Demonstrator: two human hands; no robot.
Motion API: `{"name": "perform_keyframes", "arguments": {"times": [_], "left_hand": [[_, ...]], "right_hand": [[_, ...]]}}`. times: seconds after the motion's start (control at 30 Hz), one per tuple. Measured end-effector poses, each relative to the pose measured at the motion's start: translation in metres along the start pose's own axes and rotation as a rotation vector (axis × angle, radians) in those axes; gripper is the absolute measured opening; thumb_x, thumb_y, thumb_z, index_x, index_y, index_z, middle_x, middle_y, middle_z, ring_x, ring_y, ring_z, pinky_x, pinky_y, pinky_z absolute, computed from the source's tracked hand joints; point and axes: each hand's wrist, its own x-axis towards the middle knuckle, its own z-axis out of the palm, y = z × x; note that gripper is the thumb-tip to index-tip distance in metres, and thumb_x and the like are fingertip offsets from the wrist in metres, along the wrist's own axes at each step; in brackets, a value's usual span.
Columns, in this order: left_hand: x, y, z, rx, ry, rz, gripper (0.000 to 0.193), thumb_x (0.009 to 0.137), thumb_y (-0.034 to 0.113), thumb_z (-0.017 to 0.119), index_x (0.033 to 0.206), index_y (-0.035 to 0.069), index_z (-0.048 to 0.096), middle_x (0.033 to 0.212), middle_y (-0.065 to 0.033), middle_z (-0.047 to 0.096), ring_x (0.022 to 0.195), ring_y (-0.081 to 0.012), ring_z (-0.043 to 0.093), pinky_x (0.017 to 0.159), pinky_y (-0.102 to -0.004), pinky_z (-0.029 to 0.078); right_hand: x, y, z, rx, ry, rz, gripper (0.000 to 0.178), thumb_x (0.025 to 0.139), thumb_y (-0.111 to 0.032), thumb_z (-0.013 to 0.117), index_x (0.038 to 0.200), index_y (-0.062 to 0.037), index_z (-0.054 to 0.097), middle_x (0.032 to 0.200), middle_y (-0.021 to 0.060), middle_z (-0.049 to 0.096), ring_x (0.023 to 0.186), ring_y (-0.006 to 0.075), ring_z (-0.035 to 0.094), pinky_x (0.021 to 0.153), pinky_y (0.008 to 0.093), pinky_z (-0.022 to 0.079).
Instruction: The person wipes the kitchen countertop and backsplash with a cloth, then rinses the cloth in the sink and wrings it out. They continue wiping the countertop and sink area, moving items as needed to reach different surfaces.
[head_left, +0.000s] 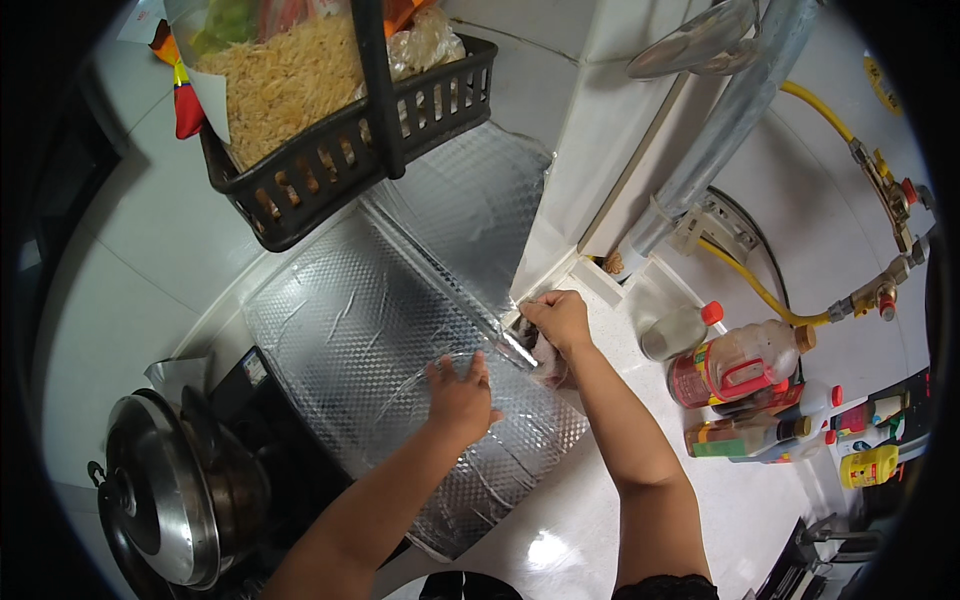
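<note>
A silver foil sheet (350, 310) with an embossed pattern covers the surface below me, and a raised fold runs across it toward the wall corner. My left hand (462, 402) rests on the foil with its fingers spread, holding nothing. At the fold's right end, beside the white wall edge, my right hand (562, 318) is closed in a pinch. What its fingertips hold is too small to make out. A crumpled pinkish cloth or plastic piece (546, 362) shows just under that hand, partly hidden by it.
A dark plastic basket (330, 178) of packaged food hangs over the far left of the foil. A lidded metal pot (160, 490) stands at lower left. Several bottles (735, 365) stand on the white counter at right, near a yellow gas hose (745, 275) and a metal pipe (710, 140).
</note>
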Motion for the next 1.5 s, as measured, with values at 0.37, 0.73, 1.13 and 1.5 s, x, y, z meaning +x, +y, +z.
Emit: {"name": "perform_keyframes", "arguments": {"times": [0.37, 0.73, 1.13, 1.5], "left_hand": [[0.004, 0.000, 0.016, 0.053, 0.127, 0.043, 0.080, 0.081, 0.055, 0.065, 0.137, 0.000, 0.048, 0.153, -0.0121, 0.032, 0.130, -0.0538, 0.032, 0.108, -0.0663, 0.020], [0.004, 0.004, 0.007, 0.067, 0.078, 0.040, 0.079, 0.082, 0.055, 0.064, 0.136, -0.001, 0.049, 0.155, -0.0118, 0.028, 0.129, -0.0535, 0.032, 0.107, -0.0653, 0.020], [0.004, -0.002, 0.017, 0.108, 0.155, 0.057, 0.079, 0.080, 0.057, 0.065, 0.132, -0.001, 0.053, 0.155, -0.0131, 0.028, 0.125, -0.0550, 0.037, 0.104, -0.0655, 0.024], [0.004, -0.009, 0.022, 0.103, 0.152, 0.048, 0.078, 0.078, 0.056, 0.067, 0.129, -0.001, 0.055, 0.153, -0.0140, 0.031, 0.124, -0.0545, 0.038, 0.105, -0.0632, 0.023]], "right_hand": [[0.007, -0.002, 0.003, -0.310, 0.458, -0.205, 0.020, 0.079, -0.022, 0.068, 0.094, -0.0092, 0.072, 0.098, 0.0140, 0.062, 0.079, 0.0343, 0.065, 0.072, 0.0424, 0.053], [0.013, 0.015, -0.006, 0.092, 0.386, -0.165, 0.023, 0.086, -0.024, 0.062, 0.085, -0.0032, 0.072, 0.085, 0.0230, 0.064, 0.080, 0.0385, 0.063, 0.073, 0.0428, 0.051], [-0.031, -0.010, 0.028, -0.354, 0.357, -0.326, 0.020, 0.091, -0.021, 0.054, 0.088, -0.0062, 0.068, 0.088, 0.0187, 0.062, 0.073, 0.0395, 0.064, 0.066, 0.0484, 0.052], [-0.050, -0.007, 0.040, -0.410, 0.195, -0.510, 0.012, 0.081, -0.015, 0.058, 0.082, -0.0073, 0.067, 0.086, 0.0161, 0.062, 0.069, 0.0371, 0.064, 0.062, 0.0459, 0.053]]}}
